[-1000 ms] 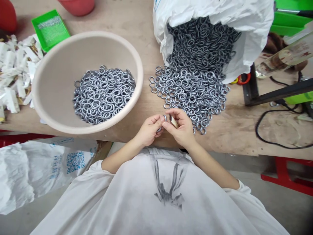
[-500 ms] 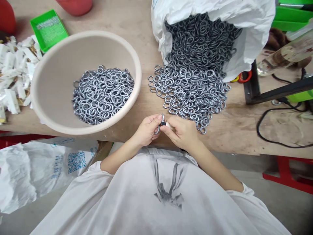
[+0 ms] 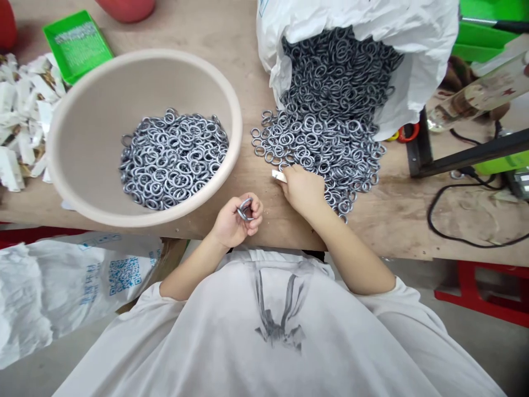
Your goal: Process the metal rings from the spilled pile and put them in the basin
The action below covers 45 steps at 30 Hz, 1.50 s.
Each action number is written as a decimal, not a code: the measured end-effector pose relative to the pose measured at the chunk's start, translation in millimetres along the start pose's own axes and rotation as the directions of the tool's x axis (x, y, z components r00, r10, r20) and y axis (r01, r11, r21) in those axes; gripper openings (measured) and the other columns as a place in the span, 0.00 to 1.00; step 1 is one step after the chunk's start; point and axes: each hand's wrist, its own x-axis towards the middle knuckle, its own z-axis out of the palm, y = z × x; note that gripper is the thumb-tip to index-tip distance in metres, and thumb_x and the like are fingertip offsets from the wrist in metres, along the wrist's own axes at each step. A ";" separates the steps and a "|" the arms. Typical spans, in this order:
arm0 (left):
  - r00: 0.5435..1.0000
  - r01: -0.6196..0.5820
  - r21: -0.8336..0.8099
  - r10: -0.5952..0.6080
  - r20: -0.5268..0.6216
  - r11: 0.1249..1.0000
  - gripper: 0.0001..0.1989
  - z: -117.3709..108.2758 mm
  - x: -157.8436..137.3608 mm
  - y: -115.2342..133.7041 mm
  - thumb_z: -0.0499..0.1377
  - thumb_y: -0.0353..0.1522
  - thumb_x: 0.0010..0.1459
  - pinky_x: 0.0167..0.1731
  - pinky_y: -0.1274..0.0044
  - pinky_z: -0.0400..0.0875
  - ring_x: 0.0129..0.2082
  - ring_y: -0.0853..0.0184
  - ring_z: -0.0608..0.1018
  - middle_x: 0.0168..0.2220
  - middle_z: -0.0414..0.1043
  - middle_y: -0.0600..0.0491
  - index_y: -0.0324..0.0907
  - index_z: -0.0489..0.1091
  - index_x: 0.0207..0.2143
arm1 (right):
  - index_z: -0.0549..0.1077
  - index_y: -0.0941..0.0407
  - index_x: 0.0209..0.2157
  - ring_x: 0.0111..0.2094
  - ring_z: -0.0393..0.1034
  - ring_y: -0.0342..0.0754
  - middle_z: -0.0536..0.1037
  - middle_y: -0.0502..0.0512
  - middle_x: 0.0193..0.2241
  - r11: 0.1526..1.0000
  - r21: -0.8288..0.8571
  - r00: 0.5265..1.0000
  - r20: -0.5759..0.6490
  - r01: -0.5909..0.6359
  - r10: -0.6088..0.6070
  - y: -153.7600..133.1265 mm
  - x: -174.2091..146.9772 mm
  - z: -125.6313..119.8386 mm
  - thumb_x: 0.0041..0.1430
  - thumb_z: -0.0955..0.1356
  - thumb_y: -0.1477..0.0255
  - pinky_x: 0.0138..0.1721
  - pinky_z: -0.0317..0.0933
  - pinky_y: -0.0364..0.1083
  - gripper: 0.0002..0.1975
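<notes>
- Two or so metallic-grey rings sit in my left hand, the fingers curled loosely round them; their overlap keeps me from counting exactly.
- My right hand is closed, back upward, on a small white strip; only its end sticks out past my thumb side, so I cannot tell its full length.
- That strip's visible long axis runs crosswise, the exposed end pointing left and slightly away from me.
- A loose pile of the same rings spreads on the wooden surface just beyond and to the right of my right hand, which covers part of its near edge. Whether those fingers also touch a ring is hidden.
- From my left hand, the pile lies ahead and to the right, well apart; my right hand is clearly the nearer one.
- Behind the pile, more rings fill the mouth of a white sack lying on its side, its opening turned toward me.
- A beige basin stands ahead and to the left of my left hand, its rim near that wrist, with a heap of rings inside, gathered toward its right.
</notes>
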 end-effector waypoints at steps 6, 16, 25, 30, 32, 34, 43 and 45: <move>0.994 -0.006 -0.025 0.004 -0.107 1.000 0.08 -6.3 4.1 -0.1 0.58 0.35 0.51 0.11 0.82 0.65 0.21 0.69 0.75 0.30 0.71 0.51 0.40 0.68 0.31 | 0.75 0.58 0.42 0.38 0.73 0.56 0.79 0.63 0.40 0.943 0.328 0.997 -0.070 0.053 -0.032 3.9 -6.6 -3.2 0.66 0.65 0.68 0.35 0.58 0.48 0.10; 0.994 -0.049 0.060 0.055 -0.099 0.997 0.20 21.5 21.6 -20.2 0.69 0.43 0.52 0.11 0.87 0.62 0.19 0.75 0.72 0.25 0.70 0.57 0.38 0.71 0.38 | 0.75 0.53 0.39 0.34 0.71 0.49 0.78 0.54 0.32 0.673 0.544 0.824 -0.538 0.502 -0.180 0.2 -62.3 27.5 0.65 0.67 0.70 0.34 0.62 0.47 0.04; 0.987 -0.121 0.142 0.135 -0.091 0.982 0.24 28.7 23.4 -24.1 0.73 0.46 0.45 0.12 0.87 0.61 0.17 0.78 0.68 0.21 0.67 0.60 0.37 0.70 0.32 | 0.78 0.53 0.41 0.35 0.72 0.48 0.79 0.52 0.32 0.523 0.765 0.909 -0.414 0.375 -0.047 7.0 -59.9 8.6 0.60 0.73 0.59 0.38 0.64 0.47 0.13; 0.976 -0.153 0.161 0.175 -0.132 0.975 0.28 28.5 23.4 -25.0 0.74 0.47 0.42 0.15 0.86 0.65 0.17 0.77 0.71 0.22 0.69 0.60 0.39 0.68 0.35 | 0.79 0.53 0.39 0.34 0.71 0.48 0.78 0.52 0.31 0.465 0.819 0.926 -0.377 0.336 -0.006 1.4 -60.2 13.2 0.58 0.73 0.56 0.37 0.64 0.48 0.15; 0.972 -0.171 0.178 0.195 -0.129 0.969 0.27 26.7 23.2 -25.8 0.74 0.47 0.44 0.15 0.86 0.66 0.16 0.77 0.71 0.22 0.70 0.61 0.40 0.66 0.35 | 0.78 0.53 0.37 0.32 0.70 0.46 0.76 0.51 0.30 0.403 0.863 0.940 -0.341 0.305 0.019 -0.3 -60.9 14.3 0.57 0.74 0.56 0.36 0.63 0.47 0.15; 0.972 -0.181 0.208 0.207 -0.109 0.961 0.26 24.4 23.0 -26.9 0.73 0.47 0.45 0.15 0.86 0.65 0.16 0.77 0.71 0.22 0.70 0.61 0.41 0.64 0.33 | 0.76 0.54 0.34 0.29 0.68 0.44 0.75 0.49 0.28 0.308 0.921 0.965 -0.261 0.238 0.037 -1.4 -60.8 13.0 0.55 0.75 0.57 0.33 0.61 0.45 0.15; 0.981 -0.151 0.330 0.183 -0.069 0.932 0.23 16.7 20.6 -28.0 0.70 0.47 0.50 0.15 0.86 0.62 0.16 0.78 0.68 0.22 0.68 0.61 0.40 0.65 0.32 | 0.71 0.55 0.24 0.24 0.62 0.41 0.69 0.45 0.20 0.146 0.988 0.997 -0.057 0.050 0.043 1.2 -53.9 -2.5 0.48 0.77 0.51 0.28 0.58 0.43 0.23; 0.978 -0.169 0.329 0.200 -0.063 0.929 0.23 15.5 20.0 -28.5 0.69 0.48 0.51 0.15 0.85 0.62 0.16 0.78 0.68 0.22 0.67 0.61 0.40 0.65 0.32 | 0.72 0.55 0.26 0.25 0.62 0.42 0.69 0.45 0.21 0.150 0.987 0.995 -0.070 0.059 0.069 0.9 -54.5 -1.5 0.48 0.76 0.51 0.29 0.59 0.43 0.22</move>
